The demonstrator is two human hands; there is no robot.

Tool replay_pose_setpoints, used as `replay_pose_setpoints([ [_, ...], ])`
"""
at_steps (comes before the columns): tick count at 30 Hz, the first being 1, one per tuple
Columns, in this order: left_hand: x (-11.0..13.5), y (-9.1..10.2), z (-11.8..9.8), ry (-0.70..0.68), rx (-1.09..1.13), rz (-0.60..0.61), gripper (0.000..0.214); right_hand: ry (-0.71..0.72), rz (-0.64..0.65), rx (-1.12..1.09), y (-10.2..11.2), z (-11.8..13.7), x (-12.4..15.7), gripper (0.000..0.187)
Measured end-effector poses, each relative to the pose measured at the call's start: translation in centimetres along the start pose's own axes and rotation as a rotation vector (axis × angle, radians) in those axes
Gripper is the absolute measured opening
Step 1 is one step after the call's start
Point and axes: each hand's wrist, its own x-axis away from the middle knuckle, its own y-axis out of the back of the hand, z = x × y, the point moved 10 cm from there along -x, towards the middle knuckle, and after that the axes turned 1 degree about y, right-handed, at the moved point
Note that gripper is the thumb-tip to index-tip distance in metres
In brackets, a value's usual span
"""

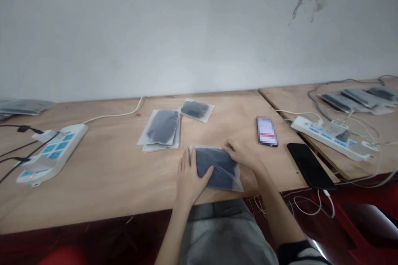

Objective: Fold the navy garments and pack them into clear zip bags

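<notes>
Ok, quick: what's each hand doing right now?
Left hand: open, resting on the left side of the frosted plastic pouch.
Right hand: closed, fingers curled, apparently pinching the pouch's upper edge.

Grey clothing shows — plus a dark, pale-striped sleeve.

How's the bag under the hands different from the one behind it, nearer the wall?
The front bag has the left hand resting on it and the right hand at its edge; no hand touches the back bag. The front bag looks bigger than the back bag. Both see-through bags have something dark inside.
</notes>
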Motion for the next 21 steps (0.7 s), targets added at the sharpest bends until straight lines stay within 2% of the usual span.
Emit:
replay_pose_setpoints([
  [3, 0.2, 1.9, 0.9, 0.090, 0.210, -0.129, 0.070, -0.014, -0.020, -0.251, 0.9, -0.1, 0.1, 0.027],
  [7, 2.2, 3.8, 4.2, 0.330, 0.472, -0.325, 0.048, -0.071, -0.229, -0.588, 2.8, -0.9, -0.1, 0.039],
  [9, 3.1, 3.6, 5.6, 0.420, 0.491, -0.336, 0.043, -0.115, -0.337, -0.738, 3.0, -1.0, -1.3, 0.043],
  [11, 3.4, 3.0, 5.9, 0.420, 0.433, -0.305, 0.039, -0.165, -0.418, -0.870, 2.2, -0.6, -3.3, 0.044],
  [13, 3.0, 2.6, 4.9, 0.300, 0.323, -0.262, 0.032, -0.219, -0.452, -0.965, 0.2, 0.7, -6.0, 0.040],
  [16, 2.4, 1.7, 2.1, 0.067, 0.124, -0.185, 0.026, -0.219, -0.413, -1.023, -4.2, 4.3, -10.5, 0.030],
  [19, 2.3, 1.0, 0.9, -0.011, 0.002, -0.124, 0.031, -0.238, -0.330, -1.075, -9.8, 7.9, -13.6, 0.018],
  [21, 2.4, 0.9, 0.7, -0.018, -0.022, -0.100, 0.034, -0.248, -0.276, -1.091, -13.1, 9.8, -14.7, 0.013],
])
